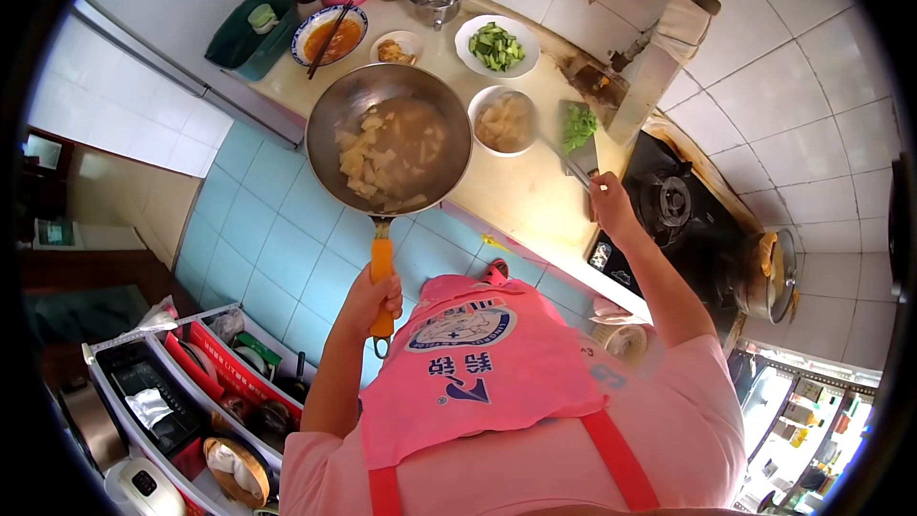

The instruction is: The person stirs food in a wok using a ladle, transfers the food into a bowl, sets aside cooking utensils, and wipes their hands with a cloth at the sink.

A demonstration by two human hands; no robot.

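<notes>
My left hand (373, 299) is wrapped round the orange handle of a wok (320, 158), which is held over the counter's front edge. Pale slices (368, 167) in brownish broth lie in the wok. In my right hand (608, 199) is the handle of a long metal cooking utensil (570, 167). Its head is blurred at the right side of a white bowl (502, 151), so I cannot tell whether it is a ladle or a spatula. Pale pieces of food (504, 121) fill part of that bowl, just right of the wok.
Behind stand a plate of chopped green vegetable (497, 46), a small dish (396, 46), a patterned bowl with chopsticks (330, 35), a metal pot (436, 0) and a green basin (250, 38). Chopped greens (579, 127) lie near the black gas stove (673, 199). Crates (191, 392) stand lower left.
</notes>
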